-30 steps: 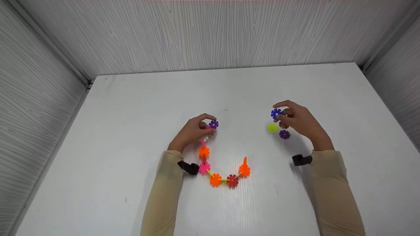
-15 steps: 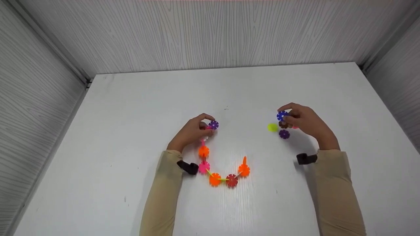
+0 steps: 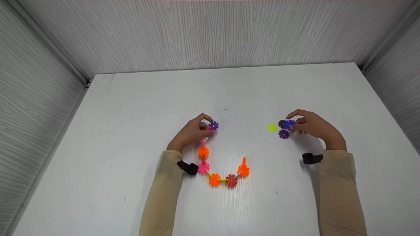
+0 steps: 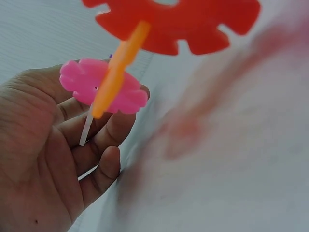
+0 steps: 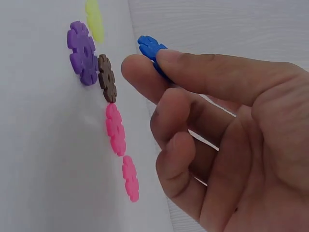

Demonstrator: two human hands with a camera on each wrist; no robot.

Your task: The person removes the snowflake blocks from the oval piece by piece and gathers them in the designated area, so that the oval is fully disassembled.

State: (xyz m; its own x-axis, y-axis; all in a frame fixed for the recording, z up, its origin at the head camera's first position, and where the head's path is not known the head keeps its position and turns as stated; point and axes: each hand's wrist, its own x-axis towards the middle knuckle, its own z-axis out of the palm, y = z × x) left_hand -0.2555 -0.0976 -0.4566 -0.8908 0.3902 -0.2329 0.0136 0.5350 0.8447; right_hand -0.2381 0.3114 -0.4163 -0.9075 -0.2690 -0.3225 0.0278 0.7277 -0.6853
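Observation:
In the head view my left hand [image 3: 193, 132] pinches the upper end of a chain of notched discs, by a purple disc [image 3: 213, 125]. The chain curves down through an orange disc [image 3: 203, 151], a pink disc [image 3: 203, 167] and a red disc [image 3: 231, 181] to an orange disc [image 3: 243, 170] at its far end. My right hand [image 3: 316, 126] pinches a blue disc [image 3: 288, 124] between thumb and finger. In the right wrist view the blue disc [image 5: 151, 47] is held above loose brown [image 5: 107, 79], purple [image 5: 82, 53] and pink [image 5: 116, 129] discs.
A yellow disc [image 3: 272, 127] lies left of the loose brown and purple ones. The white table [image 3: 147, 98] meets a grey wood-grain panel [image 3: 210, 36] at its back edge, with more panels at both sides.
My right hand has moved right and toward the near side with the blue disc, which now overlaps the brown one in the head view. My left hand has stayed almost still.

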